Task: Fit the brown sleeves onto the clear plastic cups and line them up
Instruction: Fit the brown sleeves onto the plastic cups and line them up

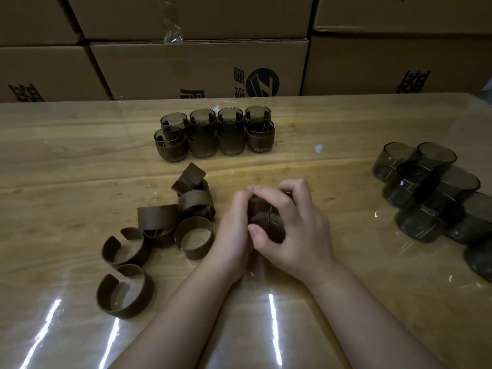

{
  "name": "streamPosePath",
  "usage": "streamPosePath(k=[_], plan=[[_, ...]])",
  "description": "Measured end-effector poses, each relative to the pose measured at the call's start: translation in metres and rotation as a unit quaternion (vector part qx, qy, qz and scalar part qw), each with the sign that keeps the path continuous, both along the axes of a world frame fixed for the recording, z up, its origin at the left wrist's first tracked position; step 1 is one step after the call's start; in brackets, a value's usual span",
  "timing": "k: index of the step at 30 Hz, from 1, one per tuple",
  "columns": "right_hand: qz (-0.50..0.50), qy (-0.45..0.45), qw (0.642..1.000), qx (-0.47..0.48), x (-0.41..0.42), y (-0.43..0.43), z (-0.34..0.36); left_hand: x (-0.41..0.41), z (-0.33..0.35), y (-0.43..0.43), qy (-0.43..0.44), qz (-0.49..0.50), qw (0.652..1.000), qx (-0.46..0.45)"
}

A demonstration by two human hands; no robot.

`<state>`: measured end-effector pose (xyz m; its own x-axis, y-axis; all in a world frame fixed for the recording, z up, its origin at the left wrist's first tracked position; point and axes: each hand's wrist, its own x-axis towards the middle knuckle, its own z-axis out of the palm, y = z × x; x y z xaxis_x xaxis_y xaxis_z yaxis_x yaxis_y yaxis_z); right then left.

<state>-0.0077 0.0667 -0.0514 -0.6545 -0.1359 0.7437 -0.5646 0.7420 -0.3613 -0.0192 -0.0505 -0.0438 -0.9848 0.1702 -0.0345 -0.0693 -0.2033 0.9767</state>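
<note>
Both hands meet at the table's middle around one cup [266,217] with a brown sleeve on it. My left hand [234,225] grips its left side, and my right hand [295,225] curls over its top and right side, hiding most of it. Several loose brown sleeves [159,230] lie in a pile to the left. Several sleeved cups [215,134] stand in two rows farther back. Bare smoky clear cups [431,193] cluster at the right.
The wooden table [80,161] has a glossy clear cover with glare near the front. Stacked cardboard boxes [202,65] form a wall right behind the table's far edge.
</note>
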Motion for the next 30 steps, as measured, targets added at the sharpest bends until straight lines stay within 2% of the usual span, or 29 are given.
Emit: streamPosePath(k=[1,3,5,10,12,16,20,22,25,27,28,30], plan=[[-0.001,0.005,1.0,0.003,-0.001,0.001,-0.001,0.002,0.002,0.0,-0.014,-0.036,0.999,0.022],[0.012,-0.016,0.999,-0.025,-0.002,0.002,-0.002,0.003,0.003,0.002,-0.017,-0.064,0.998,-0.024],[0.042,-0.063,0.994,-0.08,-0.003,0.002,-0.004,0.004,0.001,0.005,0.009,-0.049,0.993,-0.105],[0.074,-0.152,0.972,-0.164,-0.005,-0.001,-0.012,-0.002,-0.01,0.0,0.109,0.006,0.968,-0.226],[0.099,-0.217,0.942,-0.237,-0.006,-0.004,-0.01,-0.002,-0.012,-0.003,0.144,0.022,0.948,-0.284],[0.132,-0.35,0.844,-0.383,-0.013,-0.004,-0.008,0.001,-0.012,-0.005,0.205,0.045,0.897,-0.39],[0.093,-0.381,0.774,-0.497,-0.019,-0.001,-0.002,0.003,-0.013,0.001,0.241,0.011,0.884,-0.4],[0.047,-0.347,0.799,-0.489,-0.019,-0.001,-0.003,0.001,-0.014,0.003,0.243,0.013,0.893,-0.379],[-0.011,-0.28,0.855,-0.436,-0.016,-0.004,-0.007,-0.001,-0.015,0.002,0.221,0.005,0.933,-0.285],[-0.055,-0.202,0.913,-0.351,-0.011,-0.005,-0.003,-0.003,-0.015,0.001,0.193,0.007,0.956,-0.221],[-0.086,-0.137,0.945,-0.285,-0.008,-0.006,0.0,-0.005,-0.014,0.0,0.186,0.011,0.96,-0.209],[-0.096,-0.004,0.984,-0.153,0.0,-0.009,0.01,-0.003,-0.008,0.0,0.189,0.01,0.959,-0.212]])
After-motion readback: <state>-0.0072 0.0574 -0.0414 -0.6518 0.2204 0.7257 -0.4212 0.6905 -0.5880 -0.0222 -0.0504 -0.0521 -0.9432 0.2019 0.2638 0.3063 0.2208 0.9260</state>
